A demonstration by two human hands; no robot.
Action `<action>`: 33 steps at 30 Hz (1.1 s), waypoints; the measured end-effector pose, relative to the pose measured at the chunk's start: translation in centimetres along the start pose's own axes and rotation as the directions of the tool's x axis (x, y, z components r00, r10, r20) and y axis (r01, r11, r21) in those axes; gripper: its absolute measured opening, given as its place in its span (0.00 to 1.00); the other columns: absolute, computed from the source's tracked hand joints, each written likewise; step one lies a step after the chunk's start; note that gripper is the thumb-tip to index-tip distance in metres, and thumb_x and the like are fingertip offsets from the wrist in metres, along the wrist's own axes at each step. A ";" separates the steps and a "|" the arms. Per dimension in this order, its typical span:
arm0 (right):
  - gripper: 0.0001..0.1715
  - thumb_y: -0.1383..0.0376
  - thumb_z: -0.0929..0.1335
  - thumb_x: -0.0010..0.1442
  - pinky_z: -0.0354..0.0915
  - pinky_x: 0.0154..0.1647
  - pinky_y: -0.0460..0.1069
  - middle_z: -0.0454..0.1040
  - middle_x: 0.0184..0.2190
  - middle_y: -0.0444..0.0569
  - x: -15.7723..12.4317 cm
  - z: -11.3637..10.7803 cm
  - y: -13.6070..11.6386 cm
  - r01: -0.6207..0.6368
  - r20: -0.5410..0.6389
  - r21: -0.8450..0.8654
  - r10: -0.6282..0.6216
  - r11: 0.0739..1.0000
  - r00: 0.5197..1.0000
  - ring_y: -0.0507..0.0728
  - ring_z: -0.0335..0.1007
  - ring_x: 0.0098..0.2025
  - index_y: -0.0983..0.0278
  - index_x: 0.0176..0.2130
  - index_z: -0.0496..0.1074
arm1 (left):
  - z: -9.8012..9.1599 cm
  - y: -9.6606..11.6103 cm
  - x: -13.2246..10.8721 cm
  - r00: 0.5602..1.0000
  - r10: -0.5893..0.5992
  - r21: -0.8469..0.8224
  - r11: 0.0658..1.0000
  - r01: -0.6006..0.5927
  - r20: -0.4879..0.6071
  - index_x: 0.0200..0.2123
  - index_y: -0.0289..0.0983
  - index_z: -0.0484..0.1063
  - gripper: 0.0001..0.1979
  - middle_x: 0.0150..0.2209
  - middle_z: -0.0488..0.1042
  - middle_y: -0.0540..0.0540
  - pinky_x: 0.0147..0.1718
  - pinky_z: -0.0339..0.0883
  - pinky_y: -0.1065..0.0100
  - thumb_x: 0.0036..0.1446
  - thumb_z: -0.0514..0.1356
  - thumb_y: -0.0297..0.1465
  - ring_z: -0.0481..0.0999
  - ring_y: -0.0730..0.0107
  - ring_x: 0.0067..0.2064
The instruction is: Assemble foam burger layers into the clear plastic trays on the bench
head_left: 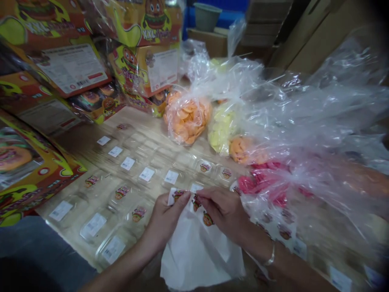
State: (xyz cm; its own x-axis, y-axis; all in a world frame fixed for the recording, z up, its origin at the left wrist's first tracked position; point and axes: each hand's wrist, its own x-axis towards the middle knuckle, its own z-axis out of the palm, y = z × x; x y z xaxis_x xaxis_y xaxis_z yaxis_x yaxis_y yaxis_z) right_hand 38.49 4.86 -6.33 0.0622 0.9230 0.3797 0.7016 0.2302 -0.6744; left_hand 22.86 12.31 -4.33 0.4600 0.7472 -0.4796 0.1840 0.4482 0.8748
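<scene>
My left hand (170, 215) pinches the top left part of a white sticker sheet (200, 259) between thumb and fingers. My right hand (225, 211) is closed at the sheet's top edge, its fingertips on a small burger sticker (196, 202). Whether that sticker is lifted off the sheet I cannot tell. Another burger sticker (208, 219) shows just below the right fingers. Around the hands lie clear plastic containers (139, 198), some bearing burger stickers and others white labels (112, 249).
Printed cartons (161, 69) are stacked at the left and back. Knotted clear bags hold orange pieces (188, 117), yellow pieces (221, 125) and pink pieces (267, 178). More burger sticker sheets (276, 227) lie right of my right hand. A grey bucket (207, 17) stands behind.
</scene>
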 end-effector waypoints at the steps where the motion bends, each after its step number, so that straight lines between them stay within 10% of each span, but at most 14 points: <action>1: 0.10 0.69 0.63 0.65 0.66 0.35 0.48 0.77 0.31 0.48 0.0 0.0 0.0 0.053 -0.014 -0.083 -0.055 0.995 0.998 0.53 0.73 0.32 0.63 0.43 0.74 | 0.0 -0.1 0.0 1.000 0.007 0.003 1.000 -0.007 -0.016 0.23 0.34 0.73 0.20 0.22 0.75 0.48 0.24 0.64 0.71 0.48 0.64 0.47 0.72 0.68 0.25; 5: 0.13 0.71 0.64 0.64 0.67 0.40 0.51 0.78 0.36 0.53 0.0 0.0 0.1 0.221 -0.010 -0.311 -0.236 0.924 0.972 0.57 0.74 0.38 0.66 0.47 0.73 | 0.2 -0.4 0.2 0.998 -0.041 -0.095 0.995 0.038 -0.038 0.23 0.34 0.71 0.21 0.20 0.73 0.49 0.23 0.63 0.71 0.47 0.65 0.48 0.70 0.70 0.23; 17: 0.09 0.65 0.65 0.65 0.67 0.32 0.45 0.79 0.30 0.43 0.3 0.4 0.2 -0.151 -0.047 0.067 0.155 0.986 0.987 0.51 0.74 0.31 0.61 0.37 0.76 | 0.0 -0.5 0.9 0.999 0.017 -0.128 0.992 -0.023 -0.047 0.25 0.34 0.74 0.13 0.22 0.75 0.50 0.22 0.62 0.73 0.47 0.66 0.39 0.71 0.73 0.22; 26: 0.13 0.63 0.62 0.67 0.65 0.35 0.48 0.78 0.33 0.46 -3.7 0.2 -0.8 0.073 -0.060 -0.404 -0.106 0.912 0.993 0.52 0.73 0.33 0.60 0.40 0.77 | 1.9 -2.4 -1.8 0.990 -0.113 -0.399 0.907 0.136 0.081 0.27 0.32 0.70 0.05 0.22 0.72 0.53 0.32 0.68 0.70 0.55 0.61 0.26 0.72 0.76 0.25; 33: 0.07 0.65 0.66 0.63 0.67 0.42 0.50 0.75 0.36 0.46 -6.1 0.7 -3.1 0.114 -0.138 -0.090 -0.126 0.989 0.982 0.53 0.71 0.40 0.59 0.35 0.75 | 1.3 -4.8 -4.9 0.995 -0.094 -0.327 0.940 0.097 0.026 0.29 0.34 0.70 0.03 0.23 0.72 0.52 0.31 0.67 0.70 0.53 0.62 0.27 0.72 0.74 0.26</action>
State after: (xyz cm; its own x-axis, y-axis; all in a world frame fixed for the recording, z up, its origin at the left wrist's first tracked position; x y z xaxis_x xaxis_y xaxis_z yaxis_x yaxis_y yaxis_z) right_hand 35.47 -1.27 -7.02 0.0709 0.8351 0.5456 0.7654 0.3052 -0.5666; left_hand 20.88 5.84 -6.03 0.4635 0.6887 -0.5576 -0.0668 0.6546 0.7530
